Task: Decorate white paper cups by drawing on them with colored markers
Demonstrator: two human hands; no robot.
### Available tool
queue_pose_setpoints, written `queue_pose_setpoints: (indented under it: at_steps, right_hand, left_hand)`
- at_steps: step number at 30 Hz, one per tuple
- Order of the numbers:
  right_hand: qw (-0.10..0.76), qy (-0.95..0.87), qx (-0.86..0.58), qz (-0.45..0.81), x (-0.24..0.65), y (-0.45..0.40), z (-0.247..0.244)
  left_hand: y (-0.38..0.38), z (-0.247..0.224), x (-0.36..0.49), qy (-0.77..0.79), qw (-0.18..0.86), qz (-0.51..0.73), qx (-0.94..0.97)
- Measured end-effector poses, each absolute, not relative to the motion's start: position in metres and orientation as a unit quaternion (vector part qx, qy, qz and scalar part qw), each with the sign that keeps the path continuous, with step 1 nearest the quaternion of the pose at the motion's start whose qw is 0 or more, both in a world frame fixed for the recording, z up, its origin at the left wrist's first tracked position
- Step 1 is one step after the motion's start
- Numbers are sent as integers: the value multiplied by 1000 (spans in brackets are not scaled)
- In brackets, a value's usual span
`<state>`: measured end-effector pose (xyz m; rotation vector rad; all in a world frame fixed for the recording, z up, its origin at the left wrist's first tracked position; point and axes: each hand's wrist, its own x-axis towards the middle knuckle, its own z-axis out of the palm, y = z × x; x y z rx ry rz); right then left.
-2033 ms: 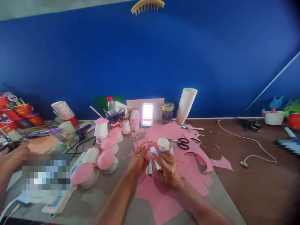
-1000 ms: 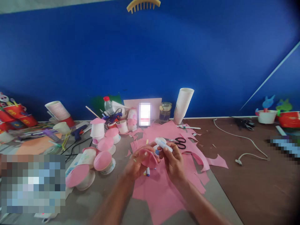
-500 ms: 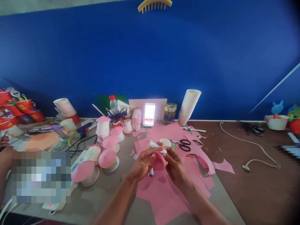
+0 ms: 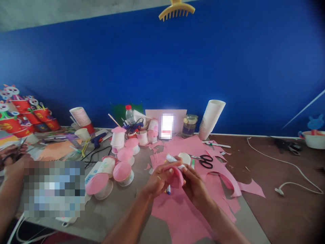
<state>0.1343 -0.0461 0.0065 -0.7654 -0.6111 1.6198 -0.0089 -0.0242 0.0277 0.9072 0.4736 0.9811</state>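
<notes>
My left hand (image 4: 157, 178) is closed on a curved pink paper piece (image 4: 177, 177) above the pink sheets (image 4: 188, 217). Against that piece's upper edge lies a white tube (image 4: 173, 160), which the fingers of my right hand (image 4: 193, 179) grip at its right end. Behind my hands are a round white lid or cup (image 4: 184, 158) and black-handled scissors (image 4: 206, 161). A blue-tipped marker (image 4: 169, 189) shows beneath the pink piece. Left of my hands stand several paper cups with pink cone tops (image 4: 122, 170).
A tall stack of white cups (image 4: 212, 119) and a glass jar (image 4: 190, 126) stand by the blue wall. At the left, a co-worker's hands (image 4: 15, 159) hold scissors. A white cable (image 4: 284, 156) lies on the brown table at right.
The view has shifted left, so things appear farther right. The co-worker's hands and scissors show more fully at the left. My hands still hold the pink piece and tube, with the piece turned slightly.
</notes>
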Motion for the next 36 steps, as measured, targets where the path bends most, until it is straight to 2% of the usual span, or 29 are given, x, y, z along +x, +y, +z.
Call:
queue_pose_setpoints:
  at_steps: [3,9,15,19,24,28,36]
  right_hand:
    - [568,-244,-362,698,133,-47,5]
    - [587,-279,-315,692,133,-47,10]
    - [562,-249,-353,705,133,-44,2]
    - [585,-282,-316,691,134,-44,5]
    - [561,-233,-365,706,133,-44,3]
    - [576,-264,-304,711,132,-45,7]
    - [569,-256,-329,709,131,-44,5]
  left_hand:
    - [-24,26,-9,221,758,448,419]
    - [-25,27,-8,215,767,442,412]
    - [-25,26,-8,195,785,424,407]
    - [-23,26,-10,196,780,439,400]
    - [-24,26,-10,200,781,432,404]
    - [-25,28,-10,193,777,441,405]
    - [-24,27,-9,199,781,435,402]
